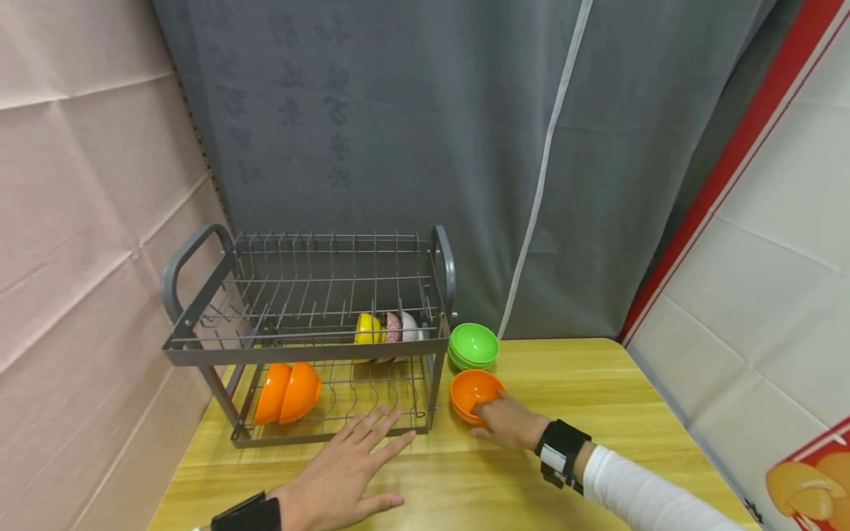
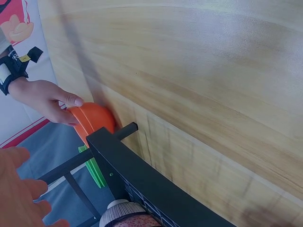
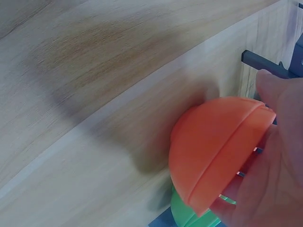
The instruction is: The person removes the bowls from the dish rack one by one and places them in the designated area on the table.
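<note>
My right hand (image 1: 493, 413) grips the rim of an orange bowl (image 1: 473, 389) on the wooden table (image 1: 584, 391), just right of the grey dish rack (image 1: 305, 348). The thumb lies on the bowl's outer wall in the left wrist view, where the orange bowl (image 2: 97, 120) sits by the rack's corner. In the right wrist view the orange bowl (image 3: 213, 151) is tipped on its side in my right hand (image 3: 279, 161). My left hand (image 1: 352, 461) is spread flat with straight fingers in front of the rack, holding nothing.
Stacked green bowls (image 1: 474, 344) stand behind the orange one. The rack's lower shelf holds two orange bowls (image 1: 288, 392) on edge, plus a yellow bowl (image 1: 367, 328) and patterned bowls (image 1: 395, 327). A grey curtain hangs behind; walls close in on both sides.
</note>
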`<state>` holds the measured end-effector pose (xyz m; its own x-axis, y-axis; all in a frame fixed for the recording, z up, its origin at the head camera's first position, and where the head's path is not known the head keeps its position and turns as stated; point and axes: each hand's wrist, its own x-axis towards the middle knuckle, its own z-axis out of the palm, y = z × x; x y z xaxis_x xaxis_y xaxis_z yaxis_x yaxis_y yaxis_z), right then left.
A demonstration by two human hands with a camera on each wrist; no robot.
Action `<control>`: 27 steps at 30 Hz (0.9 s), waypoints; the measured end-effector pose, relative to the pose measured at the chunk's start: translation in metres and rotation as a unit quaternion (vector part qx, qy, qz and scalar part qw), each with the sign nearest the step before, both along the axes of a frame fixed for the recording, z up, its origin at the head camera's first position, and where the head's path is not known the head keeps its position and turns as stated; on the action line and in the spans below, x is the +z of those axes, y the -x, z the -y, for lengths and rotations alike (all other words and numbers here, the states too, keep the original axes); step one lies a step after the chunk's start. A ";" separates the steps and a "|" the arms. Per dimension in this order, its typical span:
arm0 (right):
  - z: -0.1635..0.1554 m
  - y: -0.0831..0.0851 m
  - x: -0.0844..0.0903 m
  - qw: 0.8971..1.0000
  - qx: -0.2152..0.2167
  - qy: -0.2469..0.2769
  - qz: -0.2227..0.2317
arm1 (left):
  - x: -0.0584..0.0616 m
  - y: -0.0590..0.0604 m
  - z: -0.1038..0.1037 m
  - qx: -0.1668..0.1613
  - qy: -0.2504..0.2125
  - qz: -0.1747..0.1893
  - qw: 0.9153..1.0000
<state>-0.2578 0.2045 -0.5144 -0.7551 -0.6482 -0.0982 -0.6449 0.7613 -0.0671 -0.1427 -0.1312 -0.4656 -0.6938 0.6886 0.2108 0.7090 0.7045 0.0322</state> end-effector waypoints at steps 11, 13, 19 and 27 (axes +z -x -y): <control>-0.010 0.000 0.007 1.000 -0.024 0.011 0.014 | -0.002 0.001 0.000 0.001 0.001 -0.002 1.000; -0.011 -0.002 0.009 1.000 -0.021 0.014 0.013 | -0.002 0.000 0.000 0.003 0.002 -0.003 1.000; -0.014 -0.008 0.015 0.999 -0.014 0.025 0.016 | 0.000 -0.001 0.001 0.014 0.005 0.002 1.000; -0.009 -0.020 0.029 0.999 -0.003 0.045 0.009 | 0.002 0.000 0.001 0.015 0.014 -0.007 1.000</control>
<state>-0.2383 0.2131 -0.4859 -0.7569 -0.6513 -0.0536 -0.6391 0.7549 -0.1476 -0.1430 -0.1319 -0.4636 -0.7116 0.6732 0.2010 0.6875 0.7262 0.0021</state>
